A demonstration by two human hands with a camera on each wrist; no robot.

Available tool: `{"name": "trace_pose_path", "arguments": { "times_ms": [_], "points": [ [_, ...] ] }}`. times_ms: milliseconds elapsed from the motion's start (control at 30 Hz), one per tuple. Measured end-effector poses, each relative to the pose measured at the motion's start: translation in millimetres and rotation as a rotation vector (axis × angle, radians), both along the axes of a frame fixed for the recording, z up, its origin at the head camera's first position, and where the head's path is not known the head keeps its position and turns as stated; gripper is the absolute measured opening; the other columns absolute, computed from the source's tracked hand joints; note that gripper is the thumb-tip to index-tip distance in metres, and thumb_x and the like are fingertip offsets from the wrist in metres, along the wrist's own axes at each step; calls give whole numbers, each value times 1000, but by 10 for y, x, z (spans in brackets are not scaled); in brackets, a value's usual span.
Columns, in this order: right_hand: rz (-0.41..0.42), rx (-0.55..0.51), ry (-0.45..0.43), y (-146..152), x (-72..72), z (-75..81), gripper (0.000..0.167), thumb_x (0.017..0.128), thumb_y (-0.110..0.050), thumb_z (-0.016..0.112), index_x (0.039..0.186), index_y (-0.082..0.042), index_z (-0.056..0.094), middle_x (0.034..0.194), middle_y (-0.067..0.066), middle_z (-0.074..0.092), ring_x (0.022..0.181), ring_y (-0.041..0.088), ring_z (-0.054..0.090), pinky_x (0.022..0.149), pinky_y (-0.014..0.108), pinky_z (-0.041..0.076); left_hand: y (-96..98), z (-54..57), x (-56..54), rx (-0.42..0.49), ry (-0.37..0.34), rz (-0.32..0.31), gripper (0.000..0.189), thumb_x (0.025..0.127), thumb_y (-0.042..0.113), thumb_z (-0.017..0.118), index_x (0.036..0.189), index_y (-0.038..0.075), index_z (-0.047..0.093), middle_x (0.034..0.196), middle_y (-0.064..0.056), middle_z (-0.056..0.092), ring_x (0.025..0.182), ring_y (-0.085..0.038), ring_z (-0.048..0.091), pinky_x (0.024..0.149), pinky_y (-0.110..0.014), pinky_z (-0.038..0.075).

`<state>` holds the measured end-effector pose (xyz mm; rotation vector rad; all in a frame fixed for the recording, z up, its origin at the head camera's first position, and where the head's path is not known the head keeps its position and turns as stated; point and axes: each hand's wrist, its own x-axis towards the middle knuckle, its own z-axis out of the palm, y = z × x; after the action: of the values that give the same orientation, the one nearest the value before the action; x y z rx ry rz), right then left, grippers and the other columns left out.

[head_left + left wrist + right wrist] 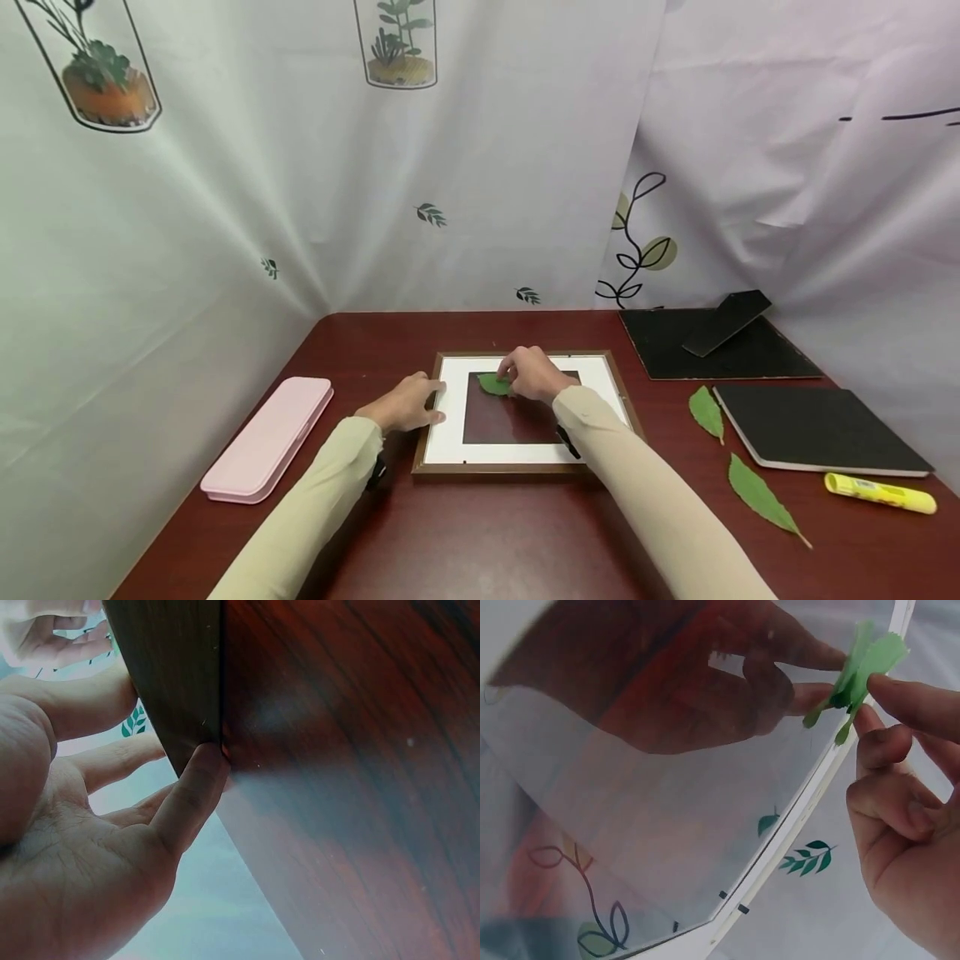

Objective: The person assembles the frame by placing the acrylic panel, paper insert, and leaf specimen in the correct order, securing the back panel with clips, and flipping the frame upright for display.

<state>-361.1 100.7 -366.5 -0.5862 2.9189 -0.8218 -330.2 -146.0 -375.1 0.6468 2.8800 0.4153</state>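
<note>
A brown picture frame (491, 469) with a white mat and a glossy pane lies on the table. My left hand (408, 404) rests at its left edge. Its thumb and fingers reach over the rim, and in the left wrist view one finger (193, 796) touches the frame's side (176, 667). Above the pane's upper part, my right hand (534, 375) pinches a small green leaf (492, 384) at its right end. In the right wrist view the leaf (889, 656) stands close to the pane, its reflection beside it; fingertips partly cover it.
To the left lies a pink case (266, 437). At right are two loose green leaves, one upper (706, 412) and one lower (759, 493), a black-covered book (825, 429) and a yellow tube (879, 492). Behind them sits a black backing board (660, 346) with a stand leg.
</note>
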Motion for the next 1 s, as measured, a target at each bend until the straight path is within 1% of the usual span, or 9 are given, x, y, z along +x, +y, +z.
{"name": "trace_pose_path", "arguments": {
  "times_ms": [100, 267, 367, 467, 633, 733, 833, 933, 1000],
  "points": [
    [11, 7, -21, -18, 14, 5, 30, 84, 10, 69, 102, -12, 80, 100, 6, 76, 95, 18, 66, 83, 32, 56, -3, 3, 0, 4, 8, -7, 57, 94, 18, 70, 143, -3, 51, 129, -24, 54, 120, -34, 53, 101, -47, 47],
    [24, 12, 7, -6, 16, 24, 38, 83, 13, 59, 101, -13, 80, 99, 6, 76, 93, 17, 65, 73, 27, 51, -13, -2, -18, 2, 14, -12, 57, 94, 19, 71, 143, -2, 52, 128, -24, 55, 119, -34, 54, 101, -47, 47],
    [35, 19, 38, 30, 21, 57, 36, 83, 10, 61, 101, -15, 80, 99, 6, 75, 95, 18, 65, 72, 27, 51, -18, 8, -17, 1, 6, -1, 57, 94, 19, 70, 144, -1, 51, 129, -23, 54, 119, -33, 53, 100, -47, 47],
    [62, 50, 67, 134, 53, 127, 31, 84, 5, 67, 105, -14, 79, 99, 6, 74, 96, 20, 65, 74, 30, 53, -15, 8, -14, 3, 0, 1, 57, 95, 19, 70, 145, -1, 50, 130, -23, 53, 119, -33, 53, 99, -47, 47],
    [108, 107, 116, 525, 158, 286, 25, 87, 0, 69, 109, -10, 77, 94, 7, 74, 95, 24, 65, 75, 34, 53, -3, -4, 0, 20, -22, 6, 58, 96, 20, 69, 146, 1, 49, 131, -22, 53, 117, -31, 53, 96, -45, 47],
    [92, 117, 123, 843, 241, 362, 22, 88, -4, 70, 109, -10, 77, 92, 5, 73, 88, 21, 64, 70, 31, 50, -1, -5, 9, 24, -24, 12, 58, 96, 21, 69, 146, 1, 49, 131, -22, 53, 117, -31, 53, 96, -45, 47],
    [67, 129, 126, 1176, 328, 418, 20, 89, -4, 70, 108, -9, 76, 85, 6, 71, 74, 15, 59, 62, 28, 47, 2, -17, 4, 24, -19, 13, 58, 95, 20, 69, 146, 1, 49, 132, -23, 53, 118, -32, 53, 96, -46, 48],
    [53, 165, 151, 1492, 419, 450, 18, 90, -5, 68, 105, -9, 77, 78, 1, 70, 66, 10, 55, 61, 27, 44, -1, -33, -6, 29, -16, 14, 58, 95, 20, 69, 146, 0, 49, 131, -23, 53, 116, -31, 54, 95, -46, 48],
    [31, 188, 159, 1694, 493, 455, 16, 89, -5, 68, 102, -9, 77, 74, 0, 67, 63, 10, 53, 60, 28, 44, 3, -39, -11, 28, -11, 4, 58, 95, 20, 70, 146, -1, 50, 130, -24, 54, 114, -31, 54, 94, -46, 48]
  ]
}}
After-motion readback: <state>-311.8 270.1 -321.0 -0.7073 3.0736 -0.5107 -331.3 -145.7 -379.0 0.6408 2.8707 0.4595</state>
